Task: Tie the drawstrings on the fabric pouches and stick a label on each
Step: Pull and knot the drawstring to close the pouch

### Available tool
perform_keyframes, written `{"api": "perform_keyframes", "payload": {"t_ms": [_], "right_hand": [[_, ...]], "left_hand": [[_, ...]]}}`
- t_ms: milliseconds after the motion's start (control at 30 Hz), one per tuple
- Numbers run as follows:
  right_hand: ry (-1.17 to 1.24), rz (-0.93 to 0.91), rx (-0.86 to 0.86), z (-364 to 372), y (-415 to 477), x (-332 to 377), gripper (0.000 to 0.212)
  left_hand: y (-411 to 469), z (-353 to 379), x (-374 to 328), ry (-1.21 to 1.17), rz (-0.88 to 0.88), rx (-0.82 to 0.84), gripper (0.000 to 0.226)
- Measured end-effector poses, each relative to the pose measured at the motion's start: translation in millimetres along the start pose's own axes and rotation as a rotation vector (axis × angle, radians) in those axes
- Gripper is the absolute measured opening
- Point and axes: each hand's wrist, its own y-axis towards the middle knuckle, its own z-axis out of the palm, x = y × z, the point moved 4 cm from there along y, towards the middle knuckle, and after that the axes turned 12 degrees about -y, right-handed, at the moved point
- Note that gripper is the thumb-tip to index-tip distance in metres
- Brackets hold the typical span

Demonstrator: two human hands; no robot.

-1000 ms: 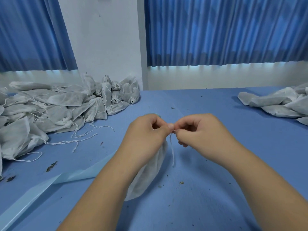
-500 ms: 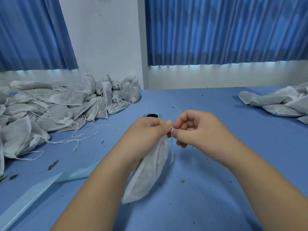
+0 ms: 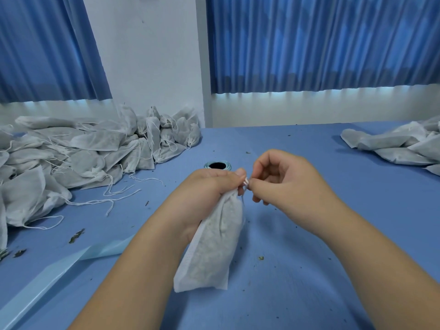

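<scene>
The broad blue cloth-covered table (image 3: 309, 270) and its two loads are unchanged: a big slumped heap of grey-white tied pouches (image 3: 71, 158) at ten o'clock, loose strings trailing off it, and a smaller, flatter heap of limp pouches (image 3: 404, 148) at two o'clock. A long, glossy pale-blue strip (image 3: 47, 277) runs in from eight o'clock.

What has changed is at the centre. The white non-woven fabric pouch (image 3: 214, 246) was tucked under the forearm a second ago. It has now been raised with the hands and hangs clear at six o'clock, bottom corners square and its thin, papery skin showing a grainy filling. The left hand (image 3: 209, 189) grips its gathered neck, fingers curled round it. The right hand (image 3: 285, 182), just beside it at one o'clock, pinches the thin white drawstring (image 3: 245, 181) between thumb and forefinger, with the other fingers loosely curled. The loop that dangled earlier is nearly gone, so the knot is probably being drawn tight. Labelling looks to be the step left for this pouch.

The lift has uncovered a small round roll with a dark core (image 3: 217, 165) at twelve o'clock. Dried leaf crumbs (image 3: 76, 235) dot the cloth.
</scene>
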Motion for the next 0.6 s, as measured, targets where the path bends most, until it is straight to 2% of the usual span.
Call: {"api": "perform_keyframes", "payload": {"t_ms": [100, 233, 400, 600], "right_hand": [[-0.092, -0.065, -0.094, -1.3, -0.5, 0.7, 0.020], [-0.166, -0.112, -0.120, -0.1, -2.8, 3.1, 0.020], [-0.210, -0.138, -0.107, 3.9, -5.6, 6.1, 0.020], [-0.240, -0.130, -0.151, 5.4, -5.0, 6.7, 0.020]], "left_hand": [[2.5, -0.8, 1.8, -0.121, -0.018, -0.022, 0.030], [4.3, -0.9, 2.7, -0.150, 0.007, -0.037, 0.030], [3.3, -0.6, 3.0, 0.002, 0.087, -0.081, 0.037], [4.0, -1.9, 2.3, 0.104, 0.129, -0.155, 0.035]]}}
